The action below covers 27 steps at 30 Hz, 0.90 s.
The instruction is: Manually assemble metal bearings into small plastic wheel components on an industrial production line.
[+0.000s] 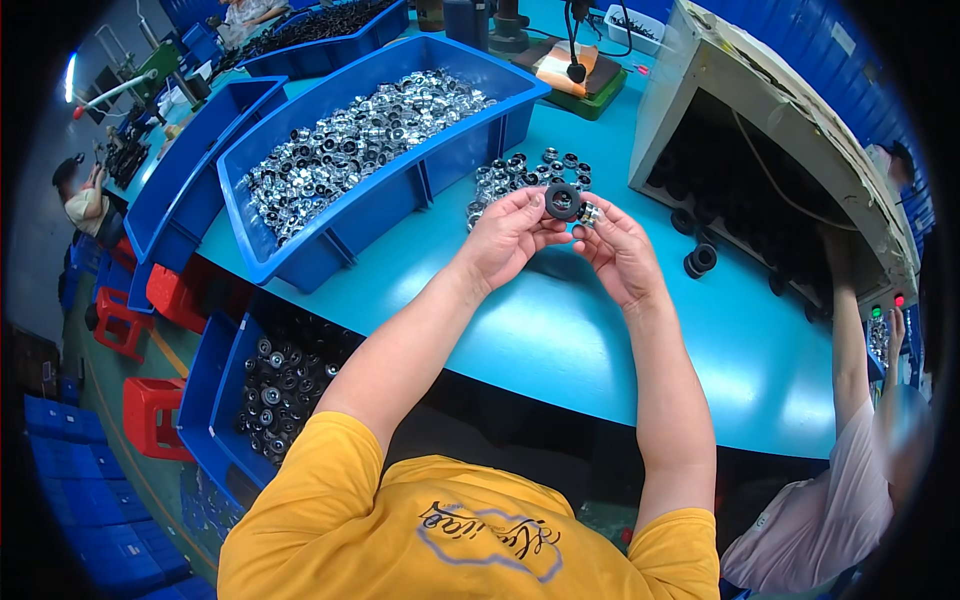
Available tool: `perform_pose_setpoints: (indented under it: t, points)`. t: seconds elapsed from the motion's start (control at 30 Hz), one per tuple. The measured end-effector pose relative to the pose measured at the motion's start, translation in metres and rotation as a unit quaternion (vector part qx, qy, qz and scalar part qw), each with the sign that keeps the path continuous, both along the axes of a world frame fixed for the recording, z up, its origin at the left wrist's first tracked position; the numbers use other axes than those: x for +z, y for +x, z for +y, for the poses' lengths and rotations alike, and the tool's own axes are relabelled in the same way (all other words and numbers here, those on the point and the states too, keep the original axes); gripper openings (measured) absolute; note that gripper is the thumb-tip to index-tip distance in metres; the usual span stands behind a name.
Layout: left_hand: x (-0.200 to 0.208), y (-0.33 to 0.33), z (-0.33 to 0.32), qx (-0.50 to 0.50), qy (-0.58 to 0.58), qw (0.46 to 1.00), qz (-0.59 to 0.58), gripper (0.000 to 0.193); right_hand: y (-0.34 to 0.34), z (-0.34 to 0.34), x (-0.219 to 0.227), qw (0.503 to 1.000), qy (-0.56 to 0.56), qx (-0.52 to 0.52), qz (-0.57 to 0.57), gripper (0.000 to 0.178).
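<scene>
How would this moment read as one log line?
left hand: holds black ring | right hand: holds small metallic part | blue bin: metallic pieces | table: loose pieces

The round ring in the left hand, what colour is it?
The ring is black, clearest in the head view.

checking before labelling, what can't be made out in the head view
Small silver metal part: head view, partly covered by fingers of the right hand.
Matte black ring: head view, back hidden by its front.
Co-worker's bare arm: head view, hand lost inside the shadowed beige box.
Shiny silver pieces in the large blue plastic bin: head view, too small to count.
</scene>
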<state>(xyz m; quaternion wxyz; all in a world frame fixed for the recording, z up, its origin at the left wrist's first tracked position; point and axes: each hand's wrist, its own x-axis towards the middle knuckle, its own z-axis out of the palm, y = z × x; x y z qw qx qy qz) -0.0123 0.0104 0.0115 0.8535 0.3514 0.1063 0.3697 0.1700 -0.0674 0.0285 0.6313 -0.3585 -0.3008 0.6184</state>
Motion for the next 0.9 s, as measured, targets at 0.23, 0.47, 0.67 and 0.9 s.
perform_pose_setpoints:
  t: [0.23,0.47,0.67,0.9]
  points:
    - [0.005,0.003,-0.004,0.074,0.066,0.993,0.063,0.031,0.001,0.001,-0.001,1.0,0.008,0.01,0.004,0.039]
    - [0.008,0.006,-0.009,0.12,0.154,0.971,0.135,0.039,0.0,0.001,-0.002,1.0,0.012,0.009,0.001,0.038]
    - [0.002,0.008,-0.012,0.154,0.265,0.937,0.17,0.054,0.002,0.002,-0.003,1.0,0.007,0.01,-0.001,0.038]
    - [0.004,0.007,-0.015,0.17,0.303,0.911,0.221,0.049,0.003,0.003,-0.004,1.0,0.011,0.021,0.002,0.037]
